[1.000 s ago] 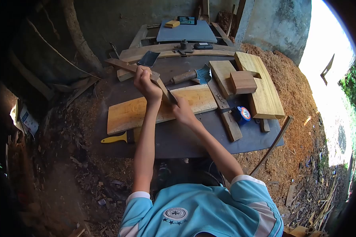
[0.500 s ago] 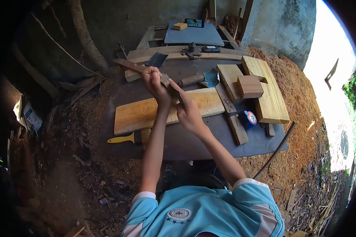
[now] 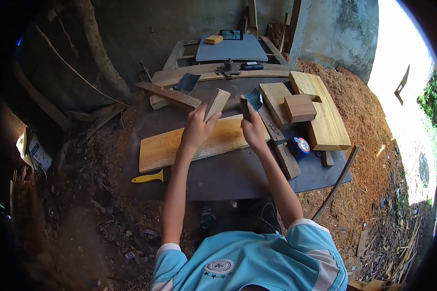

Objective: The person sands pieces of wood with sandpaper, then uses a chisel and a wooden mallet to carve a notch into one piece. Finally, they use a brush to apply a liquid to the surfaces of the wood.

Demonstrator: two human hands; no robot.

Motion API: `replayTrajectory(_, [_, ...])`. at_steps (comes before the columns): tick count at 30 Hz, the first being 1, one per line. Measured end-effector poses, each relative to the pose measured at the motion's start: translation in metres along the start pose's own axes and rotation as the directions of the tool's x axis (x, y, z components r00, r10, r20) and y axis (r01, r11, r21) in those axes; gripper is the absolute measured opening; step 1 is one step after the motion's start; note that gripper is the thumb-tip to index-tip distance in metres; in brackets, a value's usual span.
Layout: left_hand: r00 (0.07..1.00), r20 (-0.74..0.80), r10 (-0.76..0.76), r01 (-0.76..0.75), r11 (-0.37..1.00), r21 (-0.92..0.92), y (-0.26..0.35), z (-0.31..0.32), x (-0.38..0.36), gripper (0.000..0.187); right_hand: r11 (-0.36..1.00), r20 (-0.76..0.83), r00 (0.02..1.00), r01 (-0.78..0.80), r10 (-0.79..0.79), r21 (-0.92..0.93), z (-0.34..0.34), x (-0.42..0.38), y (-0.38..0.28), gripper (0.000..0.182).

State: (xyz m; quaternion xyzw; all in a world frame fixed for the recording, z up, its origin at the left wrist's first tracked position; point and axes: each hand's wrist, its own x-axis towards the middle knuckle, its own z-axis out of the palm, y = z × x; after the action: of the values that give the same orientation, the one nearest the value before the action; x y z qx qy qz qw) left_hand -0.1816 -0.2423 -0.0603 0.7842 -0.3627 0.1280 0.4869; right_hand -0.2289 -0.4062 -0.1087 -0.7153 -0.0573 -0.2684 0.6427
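My left hand (image 3: 195, 132) is closed around a wooden piece with a short pale arm (image 3: 218, 104) pointing up and a long brown arm (image 3: 167, 93) stretching left. The joint between them is partly hidden by my fingers. In my right hand (image 3: 254, 132) is a dark flat piece (image 3: 245, 107) like folded sandpaper, held upright and apart from the wood. Below both hands lies a yellowish board (image 3: 162, 145) on the dark table (image 3: 218, 182). A round wooden stick (image 3: 232, 103) lies behind my hands beside a bluish sheet (image 3: 255, 98).
A yellow-handled brush (image 3: 148, 178) lies front left. To the right are thick planks (image 3: 327, 126), a reddish block (image 3: 300, 107), a blue tape measure (image 3: 299, 146) and wood strips (image 3: 287, 160). A dark sheet (image 3: 187, 82) and a phone (image 3: 231, 35) are farther back.
My hands have moved apart. The dark flat piece has come away from the wooden piece to the right, and my left hand has turned so the short pale arm stands up.
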Motion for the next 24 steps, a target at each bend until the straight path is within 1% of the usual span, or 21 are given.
replayTrajectory(1, [0.987, 0.132, -0.092, 0.074, 0.988, 0.136, 0.005, -0.005, 0.001, 0.025, 0.999, 0.003, 1.000, -0.025, 0.025, 0.020, -0.003, 0.005, 0.001, 0.063])
replayTrajectory(2, [0.948, 0.249, -0.198, 0.126, 0.952, 0.277, 0.010, -0.008, 0.004, 0.025, 0.998, 0.007, 0.999, -0.050, 0.049, 0.040, -0.005, 0.010, 0.001, 0.062])
replayTrajectory(3, [0.885, 0.346, -0.312, 0.154, 0.897, 0.415, 0.012, -0.008, 0.006, 0.025, 0.995, 0.010, 0.997, -0.075, 0.074, 0.060, -0.008, 0.015, 0.002, 0.062])
replayTrajectory(5, [0.873, 0.397, -0.282, 0.046, 0.860, 0.509, -0.009, 0.010, 0.001, 0.024, 0.994, 0.104, 0.989, -0.096, 0.101, -0.051, -0.004, 0.023, 0.022, 0.060])
replayTrajectory(6, [0.867, 0.425, -0.262, -0.016, 0.836, 0.548, -0.017, 0.019, 0.001, 0.024, 0.984, 0.229, 0.967, -0.081, 0.117, -0.158, -0.001, 0.025, 0.037, 0.060])
replayTrajectory(7, [0.861, 0.429, -0.272, -0.010, 0.835, 0.550, -0.019, 0.022, 0.002, 0.024, 0.974, 0.120, 0.987, -0.085, 0.112, -0.208, 0.007, 0.024, 0.044, 0.062])
replayTrajectory(9, [0.855, 0.428, -0.294, 0.007, 0.831, 0.556, -0.025, 0.022, 0.005, 0.022, 0.947, -0.090, 0.993, -0.103, 0.079, -0.304, 0.029, 0.016, 0.053, 0.065])
replayTrajectory(10, [0.848, 0.437, -0.300, 0.011, 0.834, 0.551, -0.027, 0.022, 0.009, 0.025, 0.895, -0.149, 0.988, -0.045, -0.025, -0.445, 0.038, 0.004, 0.042, 0.063])
replayTrajectory(13, [0.829, 0.457, -0.323, 0.025, 0.837, 0.547, -0.033, 0.019, 0.009, 0.030, 0.907, -0.108, 0.979, 0.119, -0.176, -0.404, 0.034, 0.004, 0.058, 0.061])
replayTrajectory(14, [0.827, 0.463, -0.319, 0.017, 0.838, 0.546, -0.029, 0.019, 0.010, 0.031, 0.984, 0.019, 0.997, -0.065, 0.069, -0.166, 0.021, 0.023, 0.073, 0.059])
replayTrajectory(17, [0.809, 0.489, -0.325, 0.018, 0.846, 0.533, -0.029, 0.020, 0.005, 0.032, 0.877, -0.060, 0.992, -0.129, 0.114, -0.464, 0.031, 0.018, 0.024, 0.057])
replayTrajectory(18, [0.811, 0.486, -0.325, 0.019, 0.846, 0.532, -0.031, 0.017, 0.008, 0.032, 0.883, 0.000, 0.999, -0.033, 0.037, -0.467, 0.028, 0.009, 0.021, 0.059])
replayTrajectory(19, [0.812, 0.475, -0.339, 0.045, 0.848, 0.528, -0.033, 0.016, 0.011, 0.032, 0.799, 0.050, 0.997, 0.081, -0.063, -0.597, 0.030, 0.006, 0.020, 0.061])
replayTrajectory(21, [0.799, 0.467, -0.378, 0.101, 0.851, 0.515, -0.037, 0.018, 0.010, 0.032, 0.550, 0.181, 0.959, 0.274, -0.218, -0.789, 0.033, -0.002, 0.020, 0.063])
replayTrajectory(22, [0.807, 0.469, -0.359, 0.087, 0.857, 0.508, -0.037, 0.019, 0.006, 0.031, 0.579, 0.192, 0.964, 0.263, -0.183, -0.772, 0.028, 0.008, 0.023, 0.067])
replayTrajectory(24, [0.823, 0.474, -0.312, 0.046, 0.869, 0.493, -0.033, 0.019, 0.005, 0.031, 0.738, 0.170, 0.985, 0.145, -0.042, -0.659, 0.020, 0.016, 0.028, 0.062])
